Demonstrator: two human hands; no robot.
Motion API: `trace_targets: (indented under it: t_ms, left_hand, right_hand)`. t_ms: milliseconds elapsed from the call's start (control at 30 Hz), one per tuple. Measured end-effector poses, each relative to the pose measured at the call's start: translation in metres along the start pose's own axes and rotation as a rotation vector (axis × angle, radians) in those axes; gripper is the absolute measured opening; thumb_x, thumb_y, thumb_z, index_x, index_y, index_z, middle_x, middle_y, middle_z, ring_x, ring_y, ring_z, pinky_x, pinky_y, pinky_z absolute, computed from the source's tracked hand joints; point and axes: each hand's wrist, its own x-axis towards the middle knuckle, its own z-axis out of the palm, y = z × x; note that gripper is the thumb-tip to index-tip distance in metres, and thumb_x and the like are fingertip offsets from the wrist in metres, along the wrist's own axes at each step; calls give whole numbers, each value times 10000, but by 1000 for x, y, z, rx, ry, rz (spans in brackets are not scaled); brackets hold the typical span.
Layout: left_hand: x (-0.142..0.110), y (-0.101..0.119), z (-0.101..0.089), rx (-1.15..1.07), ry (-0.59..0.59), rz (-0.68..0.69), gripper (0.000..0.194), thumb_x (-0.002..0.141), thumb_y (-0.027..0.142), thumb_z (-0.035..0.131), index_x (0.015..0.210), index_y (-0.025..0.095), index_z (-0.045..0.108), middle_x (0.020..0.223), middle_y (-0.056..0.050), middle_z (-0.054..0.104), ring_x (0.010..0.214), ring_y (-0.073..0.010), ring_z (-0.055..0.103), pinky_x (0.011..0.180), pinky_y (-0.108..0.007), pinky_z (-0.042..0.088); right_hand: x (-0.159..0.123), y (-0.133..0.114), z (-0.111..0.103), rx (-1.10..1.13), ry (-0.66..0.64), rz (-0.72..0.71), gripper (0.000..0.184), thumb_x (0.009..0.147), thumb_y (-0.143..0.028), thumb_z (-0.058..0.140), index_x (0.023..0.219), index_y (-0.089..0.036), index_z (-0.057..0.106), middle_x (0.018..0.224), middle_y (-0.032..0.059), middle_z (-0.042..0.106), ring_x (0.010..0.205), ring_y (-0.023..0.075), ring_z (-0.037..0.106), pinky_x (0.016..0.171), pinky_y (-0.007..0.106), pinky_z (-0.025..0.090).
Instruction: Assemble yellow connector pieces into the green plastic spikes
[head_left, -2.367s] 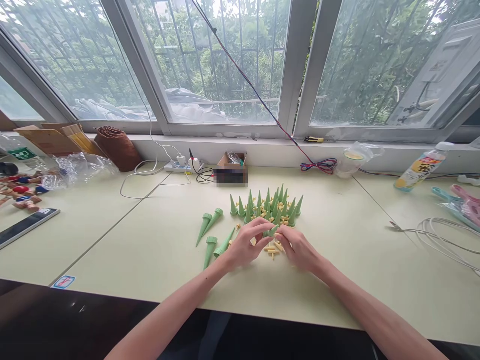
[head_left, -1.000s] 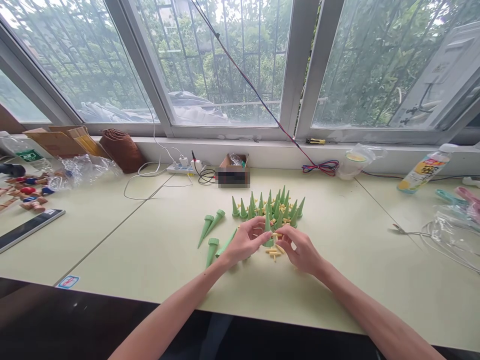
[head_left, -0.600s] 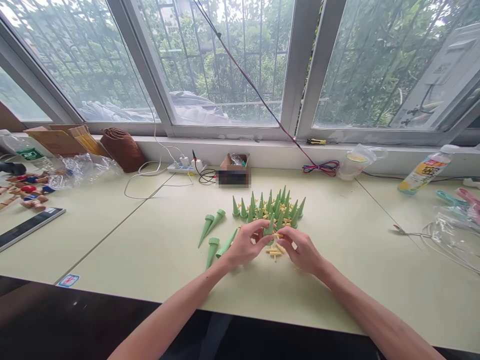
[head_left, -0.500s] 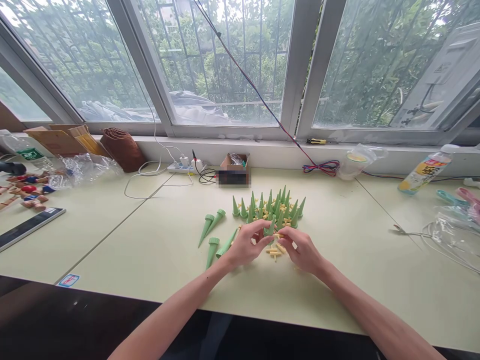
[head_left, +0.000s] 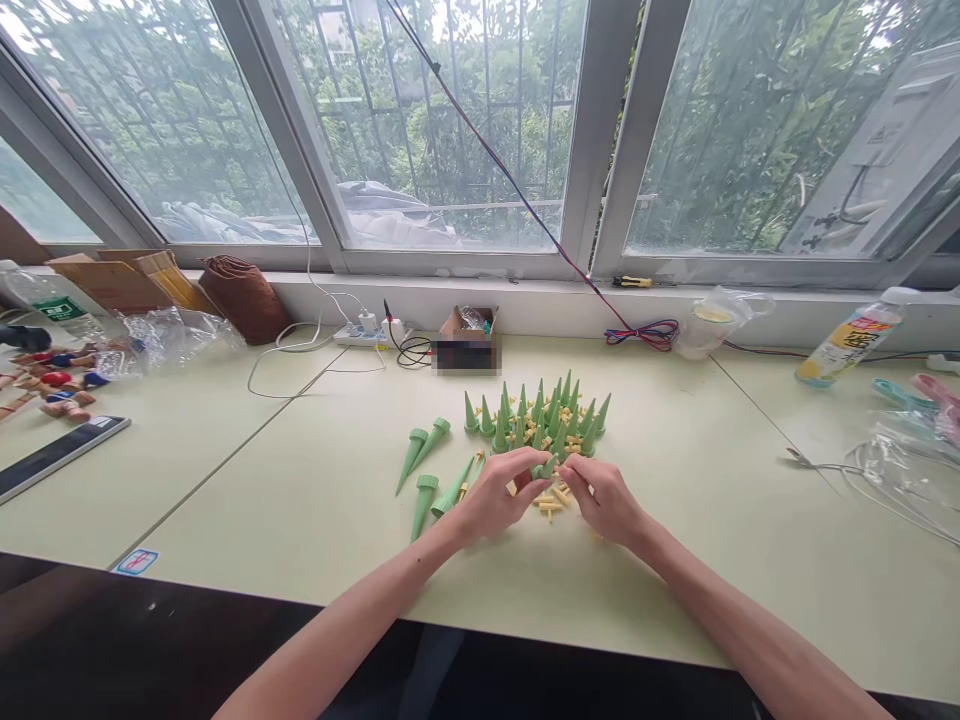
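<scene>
Facing windows (head_left: 450, 130), the pale table (head_left: 292, 500) bears cones (head_left: 470, 414).

Both hands meet closely, fingers (head_left: 568, 470) curled, forearms angled inward.

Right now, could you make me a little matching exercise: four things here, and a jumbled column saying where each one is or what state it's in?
1. Left hand
2. Brown roll
3. Yellow-and-black tool
4. Standing green cones

A. on the window ledge
B. crowded among small yellow pieces
C. holding a green cone
D. beside the cardboard

Pairs: 1-C; 2-D; 3-A; 4-B
</scene>
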Motion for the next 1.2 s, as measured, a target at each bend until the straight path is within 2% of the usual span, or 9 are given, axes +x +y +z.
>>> trace_targets:
  t_ms: [233, 533, 600, 667, 733, 833, 933, 1000, 1200]
  left_hand:
    - [-1, -1, 2, 59, 13, 43, 184, 933, 255, 601, 1080, 154, 644, 806, -33, 653, 557, -87, 486, 591, -222, 462]
    - [-1, 1, 3, 15, -5, -7, 204, 925, 245, 596, 1104, 157, 638, 779, -24, 639, 586, -95, 513, 595, -216, 488]
    - [0, 3, 2, -28, 5, -56, 203, 915, 256, 603, 1085, 152, 634, 769, -20, 617, 595, -98, 503, 575, -213, 484]
    - [2, 6, 1, -83, -1, -130, 196, 912, 273, 599, 1065, 153, 628, 773, -15, 600, 592, -93, 485, 568, -215, 484]
    - [3, 8, -1, -151, -7, -206, 191, 915, 294, 595, 1043, 156, 620, 800, -17, 595, 590, -87, 479, 566, -217, 481]
    - [4, 10, -3, -286, 4, -318, 219, 912, 348, 606, 1022, 159, 592, 753, 8, 553, 538, -74, 470, 483, -196, 436]
    - [4, 9, -5, -415, -2, -413, 270, 908, 403, 613, 1032, 168, 563, 688, 49, 488, 428, -46, 418, 374, -176, 352]
    - [4, 9, -6, -460, -1, -443, 301, 897, 428, 623, 1039, 168, 572, 718, 42, 515, 397, -34, 409, 348, -174, 340]
    - [7, 11, -10, -573, 1, -508, 337, 869, 444, 655, 1047, 159, 621, 777, 17, 576, 385, -15, 386, 337, -167, 360]
  right_hand:
    - [1, -2, 1, -14, -10, 9, 372, 1043, -282, 341, 685, -219, 266, 584, -60, 276, 505, 104, 242, 503, 248, 242]
    - [3, -3, 1, -23, 1, 10, 392, 1039, -277, 347, 662, -217, 259, 566, -63, 256, 492, 102, 231, 493, 256, 239]
    - [3, -4, 1, -28, 28, 18, 398, 1037, -286, 363, 650, -214, 305, 560, -61, 279, 489, 102, 254, 492, 253, 257]
    - [4, -6, 0, -21, 48, 37, 361, 1033, -301, 386, 687, -206, 418, 574, -47, 377, 495, 103, 326, 496, 245, 303]
    - [4, -8, -1, 6, 56, 62, 252, 1024, -316, 427, 832, -196, 538, 640, -23, 507, 513, 107, 418, 502, 238, 365]
    - [4, -11, -3, 53, 52, 71, 166, 1001, -328, 500, 1075, -197, 568, 784, 18, 615, 542, 111, 518, 511, 239, 446]
    - [4, -11, -3, 65, 32, 18, 184, 989, -317, 529, 1140, -213, 549, 955, 64, 646, 581, 116, 564, 526, 252, 502]
    - [4, -9, -3, 58, 20, -24, 165, 989, -306, 529, 1129, -220, 546, 1012, 78, 642, 594, 118, 571, 534, 262, 523]
    - [4, -7, -2, 41, 10, -70, 131, 1000, -272, 512, 1112, -225, 560, 959, 62, 615, 627, 128, 577, 558, 264, 533]
